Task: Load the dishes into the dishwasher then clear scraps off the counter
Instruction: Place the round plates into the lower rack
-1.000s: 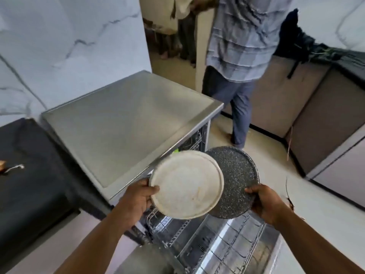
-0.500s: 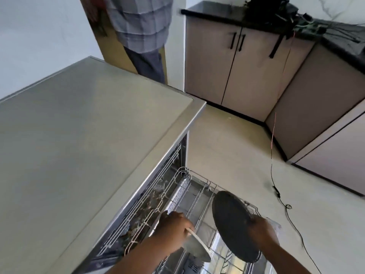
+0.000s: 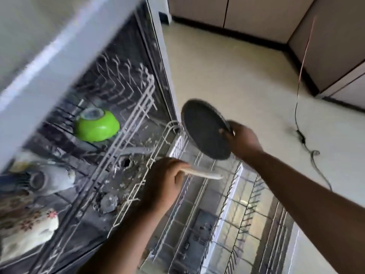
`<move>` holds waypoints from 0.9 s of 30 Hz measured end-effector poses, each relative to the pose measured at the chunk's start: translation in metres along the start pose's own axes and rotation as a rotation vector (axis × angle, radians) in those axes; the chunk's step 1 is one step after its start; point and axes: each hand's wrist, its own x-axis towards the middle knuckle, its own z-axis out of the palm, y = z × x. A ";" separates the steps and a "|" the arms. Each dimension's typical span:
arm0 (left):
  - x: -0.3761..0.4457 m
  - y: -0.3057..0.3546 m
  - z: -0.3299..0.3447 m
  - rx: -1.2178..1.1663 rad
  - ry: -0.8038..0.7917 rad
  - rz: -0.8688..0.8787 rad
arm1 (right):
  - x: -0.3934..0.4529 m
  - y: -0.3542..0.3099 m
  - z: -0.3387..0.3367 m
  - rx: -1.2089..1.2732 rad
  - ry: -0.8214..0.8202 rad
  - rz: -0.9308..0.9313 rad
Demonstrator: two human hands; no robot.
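So the left hand has its fingers curled around the near edge of a cream plate, which is seen almost edge-on, lying close to flat with its long line running left to right over the pulled-out lower rack of the dishwasher. The right hand pinches the right rim of a dark speckled plate, thumb on the face, and that one is tilted up on edge, face turned toward the open machine, sitting just above the rack's far corner. It's round, charcoal grey with a raised rim. On the upper rack there's a green bowl upside down, plus a pale cup on its side nearer left.
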 end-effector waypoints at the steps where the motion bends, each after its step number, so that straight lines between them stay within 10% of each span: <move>1: 0.001 -0.004 0.007 -0.007 0.023 0.013 | 0.008 0.002 0.009 -0.005 0.016 -0.038; 27: 0.010 -0.047 0.041 -0.051 0.110 0.144 | 0.046 0.023 0.074 -0.333 0.034 -0.367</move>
